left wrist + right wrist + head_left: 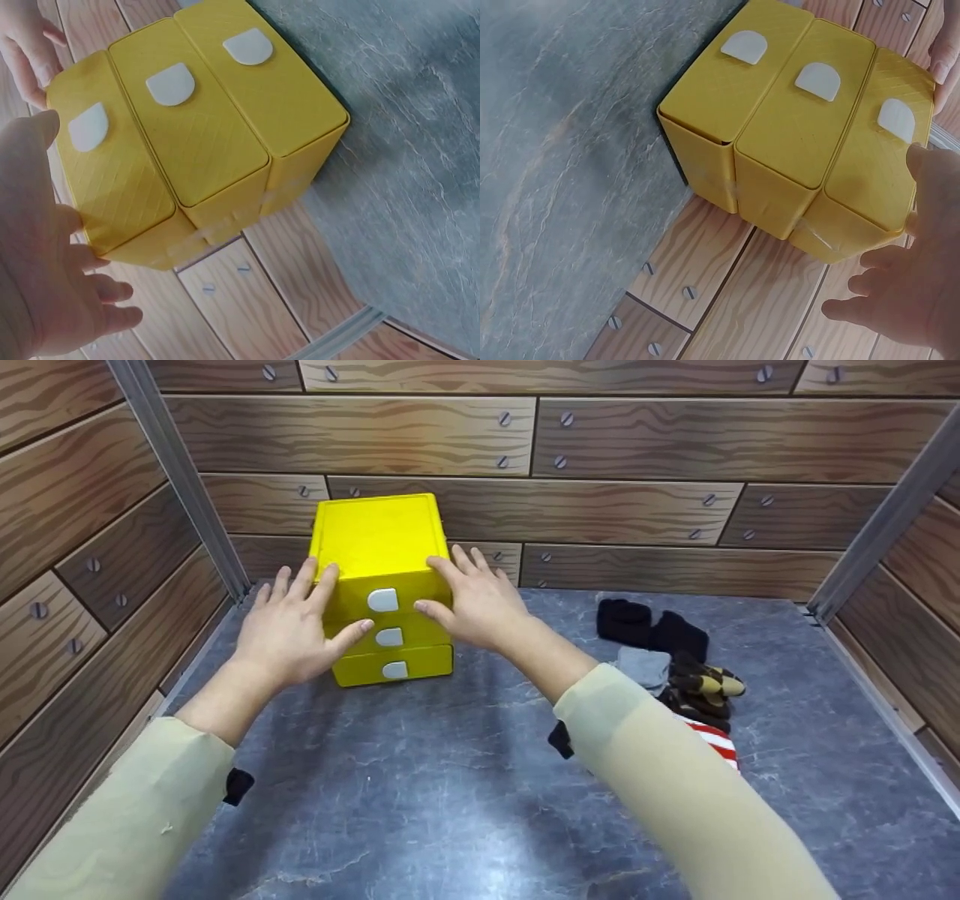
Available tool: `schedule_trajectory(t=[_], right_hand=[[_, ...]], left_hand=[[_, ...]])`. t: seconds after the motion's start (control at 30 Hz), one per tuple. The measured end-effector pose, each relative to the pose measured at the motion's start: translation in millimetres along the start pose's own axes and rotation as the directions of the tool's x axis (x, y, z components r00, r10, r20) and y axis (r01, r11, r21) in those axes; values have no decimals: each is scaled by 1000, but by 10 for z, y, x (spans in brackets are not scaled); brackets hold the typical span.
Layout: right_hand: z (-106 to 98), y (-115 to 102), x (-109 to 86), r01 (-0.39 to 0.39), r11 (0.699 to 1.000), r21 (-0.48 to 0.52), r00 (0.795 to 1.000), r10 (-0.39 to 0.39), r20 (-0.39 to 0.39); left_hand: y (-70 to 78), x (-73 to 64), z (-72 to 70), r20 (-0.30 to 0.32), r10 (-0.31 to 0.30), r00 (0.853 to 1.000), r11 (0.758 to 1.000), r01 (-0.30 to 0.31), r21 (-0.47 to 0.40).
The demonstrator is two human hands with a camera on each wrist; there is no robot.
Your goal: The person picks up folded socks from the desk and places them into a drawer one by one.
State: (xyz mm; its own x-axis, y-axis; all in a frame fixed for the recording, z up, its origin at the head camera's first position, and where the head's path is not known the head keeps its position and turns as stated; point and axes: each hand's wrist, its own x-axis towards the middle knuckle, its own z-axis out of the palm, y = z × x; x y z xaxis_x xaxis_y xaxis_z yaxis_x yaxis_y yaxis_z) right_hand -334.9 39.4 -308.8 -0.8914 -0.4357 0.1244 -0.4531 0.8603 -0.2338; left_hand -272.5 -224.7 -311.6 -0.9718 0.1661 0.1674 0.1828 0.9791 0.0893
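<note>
A yellow box of three stacked drawers (pixel 382 536) stands towards the back left of the floor, each drawer front bearing a white rounded tab. All three drawers look closed. My left hand (pixel 283 630) is at the box's upper left front edge, fingers straight and spread, thumb in front of the drawer fronts. At the upper right front corner is my right hand (pixel 480 596), its fingers extended too. Both wrist views show the hands, left hand (pixel 52 255) and right hand (pixel 907 262), beside the top drawer with straight fingers. Whether the fingertips press the box I cannot tell.
To the right lie folded black socks (pixel 626 622), a grey folded cloth (pixel 643 667), a brown-and-yellow patterned item (pixel 709 684) and a red-and-white striped cloth (pixel 716 742), partly hidden by the right sleeve. Wood-patterned walls (pixel 637 514) surround the grey marbled surface (pixel 420 780).
</note>
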Motion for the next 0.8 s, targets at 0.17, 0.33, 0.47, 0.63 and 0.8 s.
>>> schedule_trajectory(t=[0.17, 0.33, 0.47, 0.63, 0.8], right_hand=[[-30, 79, -84, 7, 1000, 24, 1000, -7, -7], [-65, 225, -195, 3, 997, 72, 1000, -2, -24], [-92, 336, -291, -4, 995, 104, 999, 8, -33], [-119, 440, -398, -12, 993, 120, 999, 17, -45], [-149, 543, -496, -28, 991, 130, 998, 34, -46]], left_hand=[[58, 19, 17, -3, 22, 1000, 1000, -22, -23], [177, 50, 46, -8, 61, 998, 997, -61, -40], [286, 63, 63, -7, 87, 996, 995, -87, -46], [405, 77, 81, -3, 109, 994, 993, -109, -49], [520, 92, 101, -6, 125, 992, 991, -125, -51]])
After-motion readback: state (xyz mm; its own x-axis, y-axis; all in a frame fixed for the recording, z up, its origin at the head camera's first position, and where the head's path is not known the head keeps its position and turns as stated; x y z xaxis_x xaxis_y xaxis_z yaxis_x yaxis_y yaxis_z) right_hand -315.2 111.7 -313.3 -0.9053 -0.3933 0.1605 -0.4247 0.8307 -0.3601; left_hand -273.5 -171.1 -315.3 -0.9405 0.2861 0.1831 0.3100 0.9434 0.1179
